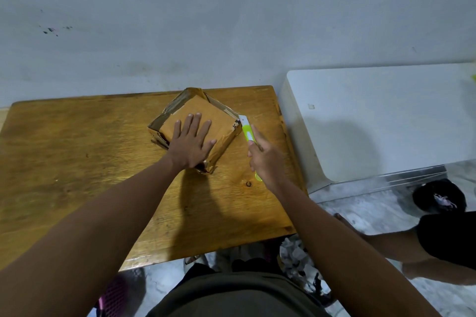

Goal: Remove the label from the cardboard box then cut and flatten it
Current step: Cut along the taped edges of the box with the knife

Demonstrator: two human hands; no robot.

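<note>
Head view: I judge cutting underway, left hand (192, 145) flat on the cardboard box (195, 127), right hand (265, 162) gripping the cutter (246, 131) at its 3 o'clock corner, flattening left.

Cardboard box (198, 121): orange-brown, with glossy brown tape along its edges. Cutter (246, 131) gripped in right hand (265, 159): lime green with white tip. Surface (77, 149): honey-brown wood grain. Wall (231, 20) beyond the hands: pale grey.

Dim, soft focus; arm shadows on glossy table (77, 152), wide-angle edge bending
</note>
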